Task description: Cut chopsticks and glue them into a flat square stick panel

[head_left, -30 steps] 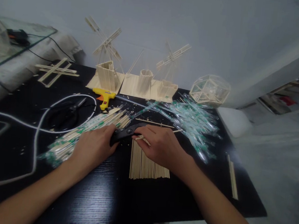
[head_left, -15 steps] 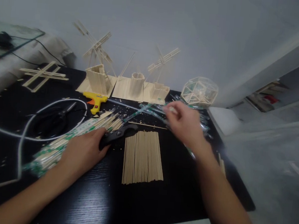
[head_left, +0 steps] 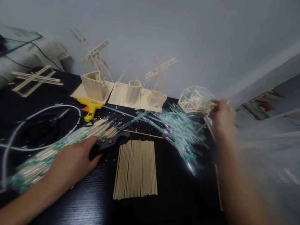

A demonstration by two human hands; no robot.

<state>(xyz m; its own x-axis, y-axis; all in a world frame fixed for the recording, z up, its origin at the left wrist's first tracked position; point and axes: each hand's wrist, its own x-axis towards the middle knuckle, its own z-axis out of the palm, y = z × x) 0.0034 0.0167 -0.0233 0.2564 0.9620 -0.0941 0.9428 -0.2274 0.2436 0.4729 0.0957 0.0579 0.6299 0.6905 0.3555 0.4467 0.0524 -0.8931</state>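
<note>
My left hand (head_left: 72,158) is closed around black-handled cutters (head_left: 110,142) resembling pruning shears, their jaws pointing right. Just right of the jaws, a row of thin wooden sticks (head_left: 137,171) lies side by side on the black table (head_left: 183,211). Under and behind my left hand is a bundle of sticks in green-printed plastic wrapping (head_left: 39,163). My right hand (head_left: 222,116), blurred, is raised at the table's far right, beside a many-sided stick frame (head_left: 196,99). Its fingers are pinched together; what they hold, if anything, is unclear.
Empty clear-and-green wrappers (head_left: 181,128) are heaped right of centre. A yellow glue gun (head_left: 90,108) lies before windmill-like stick models (head_left: 134,93) along the wall. A white cable (head_left: 18,124) loops at left, near a crossed stick piece (head_left: 36,78). A single stick (head_left: 142,134) lies behind the row.
My right hand has swung rightward from above the wrappers to beside the many-sided frame, uncovering the heap. My left hand still grips the cutters. The view has shifted slightly.
</note>
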